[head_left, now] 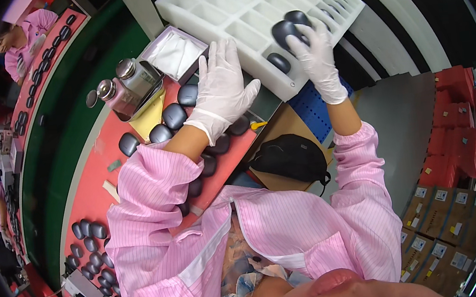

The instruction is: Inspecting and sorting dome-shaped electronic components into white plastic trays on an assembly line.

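Observation:
My right hand (317, 57), in a white glove, grips a dark rounded case (284, 34) over the near end of a white compartment tray (269, 83). Close behind it is a second dark case (297, 17); whether my fingers also hold that one I cannot tell. Another dark oval case (279, 63) sits in a compartment at the tray's near end. My left hand (221, 92), gloved too, is spread flat with nothing in it, beside the tray and above the red table (96, 167). Several grey-blue cases, among them one (174, 116) near my left wrist, lie around it.
Left of my left hand stand a box of white cloths (175, 54) and metal-topped bottles (125, 88). More cases (91, 244) lie at the table's lower left. A black bag (289, 159) rests below the tray. Co-workers in pink sit across a green strip (47, 170). Cartons (443, 225) stand right.

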The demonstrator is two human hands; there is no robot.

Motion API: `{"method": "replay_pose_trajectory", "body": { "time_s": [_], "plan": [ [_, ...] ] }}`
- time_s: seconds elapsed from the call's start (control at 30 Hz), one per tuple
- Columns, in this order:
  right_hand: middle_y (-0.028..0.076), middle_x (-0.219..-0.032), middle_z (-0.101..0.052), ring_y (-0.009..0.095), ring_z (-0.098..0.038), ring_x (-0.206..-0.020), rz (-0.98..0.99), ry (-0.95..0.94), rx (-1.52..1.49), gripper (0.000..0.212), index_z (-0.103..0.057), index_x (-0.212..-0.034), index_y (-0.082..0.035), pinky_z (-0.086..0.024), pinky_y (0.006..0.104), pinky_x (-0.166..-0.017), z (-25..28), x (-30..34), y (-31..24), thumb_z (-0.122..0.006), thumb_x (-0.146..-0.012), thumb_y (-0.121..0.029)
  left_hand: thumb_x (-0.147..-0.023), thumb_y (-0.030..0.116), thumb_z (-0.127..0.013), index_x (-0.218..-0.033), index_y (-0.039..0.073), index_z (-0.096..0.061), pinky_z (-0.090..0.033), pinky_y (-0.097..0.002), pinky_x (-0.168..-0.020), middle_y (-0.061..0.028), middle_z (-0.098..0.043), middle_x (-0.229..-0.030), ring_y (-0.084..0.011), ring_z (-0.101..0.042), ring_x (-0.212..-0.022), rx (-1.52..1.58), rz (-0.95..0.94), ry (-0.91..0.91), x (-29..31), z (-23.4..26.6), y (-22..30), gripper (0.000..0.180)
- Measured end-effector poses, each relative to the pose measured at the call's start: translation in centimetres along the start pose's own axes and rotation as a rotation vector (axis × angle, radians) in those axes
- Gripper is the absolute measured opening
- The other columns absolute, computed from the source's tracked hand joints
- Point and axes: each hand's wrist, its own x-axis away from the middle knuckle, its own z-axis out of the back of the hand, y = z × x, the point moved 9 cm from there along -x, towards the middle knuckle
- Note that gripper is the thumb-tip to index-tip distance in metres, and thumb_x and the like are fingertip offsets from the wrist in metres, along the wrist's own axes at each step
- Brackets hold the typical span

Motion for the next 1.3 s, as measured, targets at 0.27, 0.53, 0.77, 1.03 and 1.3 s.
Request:
{"method": "replay_pose_trajectory", "body": {
  "time_s": [0.27, 0.53, 0.77, 1.03, 1.3],
  "plan": [
    [0.023, -0.109, -0.054, 0.041, -0.056, -0.093, 0.173, -0.268, 0.264, 0.032, -0.061, -0.105, -0.002, -0.046, 0.0449, -0.082, -6.7, -0.5, -2.1, -0.063, -0.079, -0.021, -0.069, 0.029, -0.059, -0.143, -0.004, -0.013, -0.011, -0.0502, -0.113, -0.0273, -0.019, -0.147, -0.0391, -0.014, -0.139, 0.123, -0.209, -0.027, -5.9, -3.7, 1.7, 0.093],
    [0.020, -0.101, -0.065, 0.028, -0.063, -0.096, -0.114, -0.135, 0.135, 0.031, -0.061, -0.111, -0.001, -0.048, 0.0343, -0.083, 0.1, -9.1, 7.6, -0.055, -0.089, -0.022, -0.087, 0.051, -0.045, -0.139, 0.005, -0.039, -0.016, -0.0497, -0.110, -0.0245, -0.029, -0.144, -0.0406, -0.022, -0.136, -0.260, -0.096, -0.017, -9.4, -6.9, -0.3, 0.070],
    [0.021, -0.096, -0.065, 0.039, -0.061, -0.093, -0.054, 0.137, 0.470, 0.034, -0.067, -0.100, -0.011, -0.048, 0.0439, -0.082, -1.3, -29.1, 25.1, -0.046, -0.087, -0.035, -0.086, 0.051, -0.045, -0.137, 0.003, -0.039, -0.014, -0.0505, -0.110, -0.0251, -0.028, -0.144, -0.0409, -0.017, -0.136, -0.181, -0.141, -0.040, -9.3, -7.5, 0.1, 0.070],
    [0.020, -0.119, -0.059, 0.035, -0.054, -0.113, -0.121, 0.028, 0.425, 0.042, -0.059, -0.119, -0.005, -0.041, 0.0386, -0.097, -12.8, -38.1, 34.5, -0.041, -0.093, -0.033, -0.084, 0.051, -0.049, -0.134, 0.001, -0.041, -0.016, -0.0501, -0.109, -0.0252, -0.033, -0.139, -0.0410, -0.022, -0.134, -0.113, -0.119, -0.036, -9.2, -6.6, -0.7, 0.071],
    [0.024, -0.110, -0.061, 0.039, -0.056, -0.108, -0.114, -0.314, 0.941, 0.032, -0.063, -0.104, -0.002, -0.045, 0.0443, -0.090, -18.4, -41.4, 42.2, -0.055, -0.083, -0.024, -0.082, 0.051, -0.049, -0.135, 0.000, -0.040, -0.014, -0.0504, -0.110, -0.0226, -0.033, -0.141, -0.0392, -0.022, -0.136, -0.073, -0.058, -0.070, -9.5, -7.5, -1.3, 0.074]
  ]
}}
